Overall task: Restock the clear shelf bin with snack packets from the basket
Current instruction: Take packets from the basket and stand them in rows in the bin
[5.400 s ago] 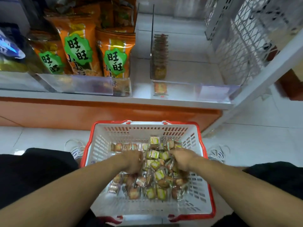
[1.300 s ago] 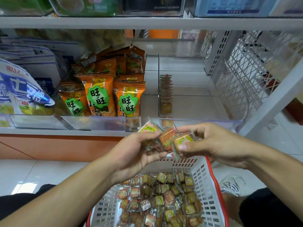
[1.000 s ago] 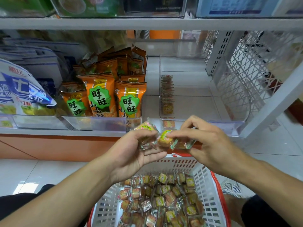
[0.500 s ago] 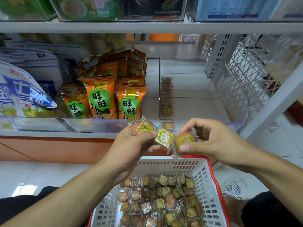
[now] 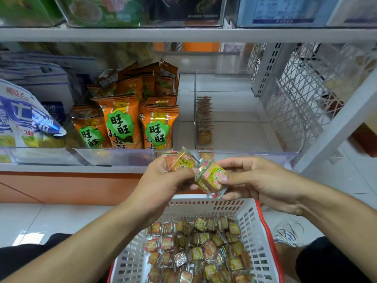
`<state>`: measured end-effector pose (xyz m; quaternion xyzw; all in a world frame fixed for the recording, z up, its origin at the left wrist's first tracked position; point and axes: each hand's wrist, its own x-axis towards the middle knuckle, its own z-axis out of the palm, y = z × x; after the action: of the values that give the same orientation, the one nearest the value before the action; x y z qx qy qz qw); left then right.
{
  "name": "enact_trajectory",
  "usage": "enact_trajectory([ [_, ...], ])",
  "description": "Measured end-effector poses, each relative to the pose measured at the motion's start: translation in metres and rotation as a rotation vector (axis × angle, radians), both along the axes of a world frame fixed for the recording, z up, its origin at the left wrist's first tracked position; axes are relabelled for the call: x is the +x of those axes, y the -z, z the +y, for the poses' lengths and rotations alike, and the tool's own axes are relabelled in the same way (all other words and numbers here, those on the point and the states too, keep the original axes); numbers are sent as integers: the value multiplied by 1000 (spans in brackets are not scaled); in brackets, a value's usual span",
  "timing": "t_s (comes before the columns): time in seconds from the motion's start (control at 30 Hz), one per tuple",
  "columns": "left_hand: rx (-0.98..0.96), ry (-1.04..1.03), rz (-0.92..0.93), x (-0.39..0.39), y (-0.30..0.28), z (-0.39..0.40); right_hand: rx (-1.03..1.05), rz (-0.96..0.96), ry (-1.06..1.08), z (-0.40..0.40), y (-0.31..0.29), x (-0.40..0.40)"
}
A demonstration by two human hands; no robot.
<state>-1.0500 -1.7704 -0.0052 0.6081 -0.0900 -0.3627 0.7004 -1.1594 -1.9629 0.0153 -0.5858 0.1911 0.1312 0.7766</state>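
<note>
My left hand (image 5: 163, 180) grips a small bunch of snack packets (image 5: 180, 161) above the basket. My right hand (image 5: 253, 180) pinches one square snack packet (image 5: 212, 177) with a green and yellow label, right next to the bunch. Below them the white basket with a red rim (image 5: 255, 227) holds several more packets (image 5: 195, 250). The clear shelf bin (image 5: 244, 137) stands on the lower shelf behind my hands, with one row of packets (image 5: 204, 119) along its left wall.
Orange snack bags (image 5: 130, 123) fill the bin to the left, and a blue and white bag (image 5: 26, 121) lies further left. A white mesh panel (image 5: 295, 99) closes the shelf's right side. An upper shelf (image 5: 183, 34) hangs above.
Since the oldest frame both hands lifted packets out of the basket to shelf height. In the last half second my right hand turned its packet label-up next to the left hand's bunch.
</note>
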Motion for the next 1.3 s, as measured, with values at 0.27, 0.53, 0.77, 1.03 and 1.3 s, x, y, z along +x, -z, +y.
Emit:
enact_trajectory([
  [0.27, -28, 34, 46, 0, 1, -3, -61, 26, -108, 0, -4, 1],
  [0.53, -49, -90, 366, 6, -2, -5, -84, -14, -44, -1, -1, 2],
  [0.77, 0, 119, 310, -6, -3, -4, -68, -28, -58, -2, 4, 3],
  [1.03, -26, 161, 251, 0, -9, -16, -244, -60, -243, -13, -16, 10],
  [1.3, -163, 102, 172, 3, -11, -20, -553, -214, -242, -18, -28, 27],
])
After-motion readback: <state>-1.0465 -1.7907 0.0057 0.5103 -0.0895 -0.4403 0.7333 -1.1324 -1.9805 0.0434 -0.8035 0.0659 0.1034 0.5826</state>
